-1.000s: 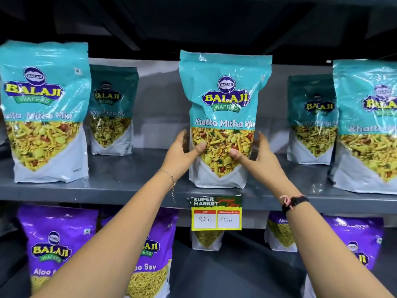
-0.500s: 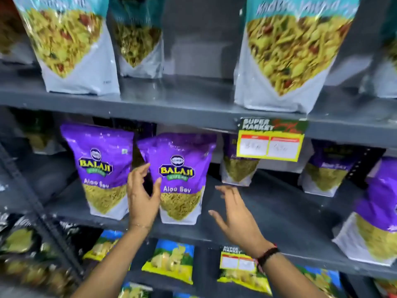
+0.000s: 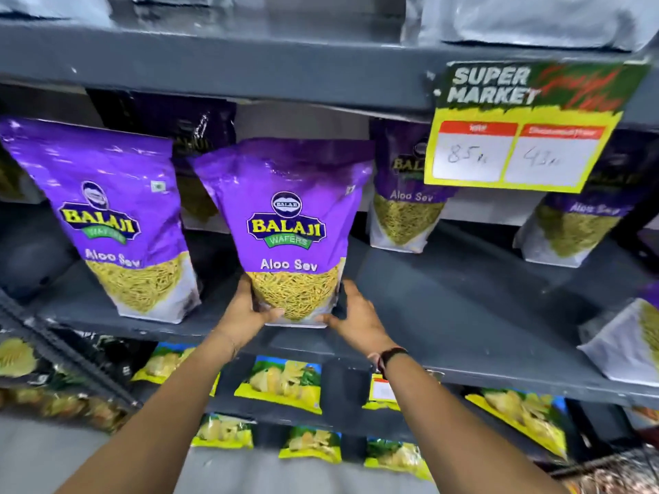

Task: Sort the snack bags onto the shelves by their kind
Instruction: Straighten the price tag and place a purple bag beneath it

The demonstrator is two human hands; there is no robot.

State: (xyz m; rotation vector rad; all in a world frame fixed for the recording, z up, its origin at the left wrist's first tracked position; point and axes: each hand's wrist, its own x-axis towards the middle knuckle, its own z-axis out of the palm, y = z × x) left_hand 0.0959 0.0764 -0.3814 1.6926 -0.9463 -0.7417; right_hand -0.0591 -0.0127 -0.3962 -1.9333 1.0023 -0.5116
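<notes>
A purple Aloo Sev bag (image 3: 285,215) stands upright near the front of the middle grey shelf (image 3: 463,315). My left hand (image 3: 246,315) grips its lower left corner and my right hand (image 3: 356,322) grips its lower right corner. Another purple Aloo Sev bag (image 3: 110,215) stands just to its left, and more of the same kind sit further back (image 3: 403,205) and to the right (image 3: 574,226). Only the white bottoms of the bags on the shelf above (image 3: 527,19) show.
A yellow and green price tag (image 3: 517,137) hangs from the upper shelf's edge. Yellow chip bags (image 3: 281,383) fill the lower shelf. Bare shelf surface lies right of the held bag. Another purple bag (image 3: 627,344) leans at the far right.
My view and both hands dropped from the teal bag on the upper shelf to the middle shelf. The hands, open half a second ago, now hold the purple Aloo Sev bag.
</notes>
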